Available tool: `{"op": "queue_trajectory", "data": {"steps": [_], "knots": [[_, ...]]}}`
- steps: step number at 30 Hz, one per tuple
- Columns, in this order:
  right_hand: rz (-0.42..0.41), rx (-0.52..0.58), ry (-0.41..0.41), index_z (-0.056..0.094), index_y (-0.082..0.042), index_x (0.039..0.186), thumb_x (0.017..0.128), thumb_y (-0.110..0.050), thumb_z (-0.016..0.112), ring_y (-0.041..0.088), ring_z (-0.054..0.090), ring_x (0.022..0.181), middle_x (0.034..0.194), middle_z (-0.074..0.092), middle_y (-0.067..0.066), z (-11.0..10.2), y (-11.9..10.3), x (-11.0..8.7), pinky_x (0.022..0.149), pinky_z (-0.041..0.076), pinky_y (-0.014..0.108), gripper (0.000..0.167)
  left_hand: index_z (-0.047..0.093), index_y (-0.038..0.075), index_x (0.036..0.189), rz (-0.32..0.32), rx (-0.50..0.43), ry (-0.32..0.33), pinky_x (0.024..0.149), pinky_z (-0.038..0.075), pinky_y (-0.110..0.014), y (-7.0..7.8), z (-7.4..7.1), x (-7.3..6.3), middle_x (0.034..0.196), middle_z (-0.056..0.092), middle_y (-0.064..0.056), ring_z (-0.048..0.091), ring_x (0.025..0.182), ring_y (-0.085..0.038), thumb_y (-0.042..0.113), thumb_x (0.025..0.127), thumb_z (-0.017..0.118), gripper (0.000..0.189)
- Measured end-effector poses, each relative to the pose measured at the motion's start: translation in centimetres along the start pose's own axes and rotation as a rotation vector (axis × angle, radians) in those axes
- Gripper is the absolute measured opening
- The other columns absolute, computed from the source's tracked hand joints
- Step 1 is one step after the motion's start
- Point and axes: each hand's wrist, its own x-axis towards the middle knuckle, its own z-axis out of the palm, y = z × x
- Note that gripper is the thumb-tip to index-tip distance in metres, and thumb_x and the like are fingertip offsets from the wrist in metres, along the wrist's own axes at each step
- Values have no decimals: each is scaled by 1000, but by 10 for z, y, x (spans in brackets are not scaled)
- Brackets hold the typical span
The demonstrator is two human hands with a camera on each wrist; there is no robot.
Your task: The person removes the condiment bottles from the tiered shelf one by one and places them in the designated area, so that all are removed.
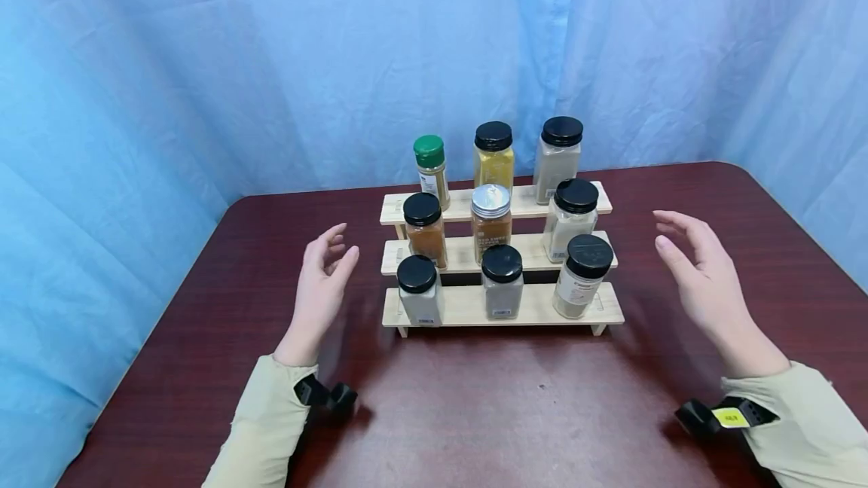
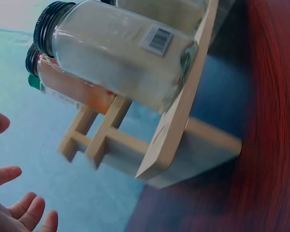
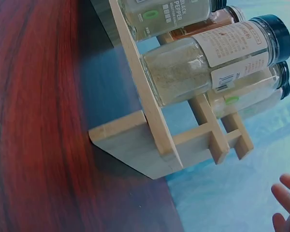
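A three-tier wooden spice rack [image 1: 453, 309] stands on the table with spice jars on each step. My left hand [image 1: 320, 285] is to its left, fingers loosely bent, touching nothing; the nearest jar is a black-lidded one [image 1: 420, 300] on the lowest step. On the rack's right side my right hand [image 1: 705, 277] holds nothing, thumb and fingers apart. Closest to it are a round labelled jar [image 1: 579, 288] and a black-lidded jar [image 1: 568, 230] above. A silver-lidded jar [image 1: 491, 228] sits mid-rack. On the top step stand a green-capped jar [image 1: 432, 172], a yellow spice jar [image 1: 493, 164] and a pale jar [image 1: 556, 164].
The dark red table [image 1: 488, 405] has rounded far corners. Blue curtains [image 1: 407, 44] hang behind it and along both sides. Each wrist wears a black camera, the left one [image 1: 332, 398] and the right one [image 1: 705, 416] both low over the tabletop.
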Motion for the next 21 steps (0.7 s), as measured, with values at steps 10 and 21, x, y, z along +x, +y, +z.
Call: {"op": "queue_trajectory", "data": {"steps": [10,21], "knots": [[-70,221,-14,55,-7,128,93,5,48,-6,51,104,112,52,-18,13,-7,0,86,38,5,37,39,14,143,-264,-328,-61,82,48,-23,-5,27,12,108,51,-5,56,94,-9,10,95,55,51],[-195,354,-68,54,7,123,82,21,52,3,54,105,118,52,-9,24,-19,-1,87,44,9,43,39,11,143,-390,-417,-106,71,48,-21,-15,43,15,100,48,-3,52,75,-5,5,95,53,50]]}}
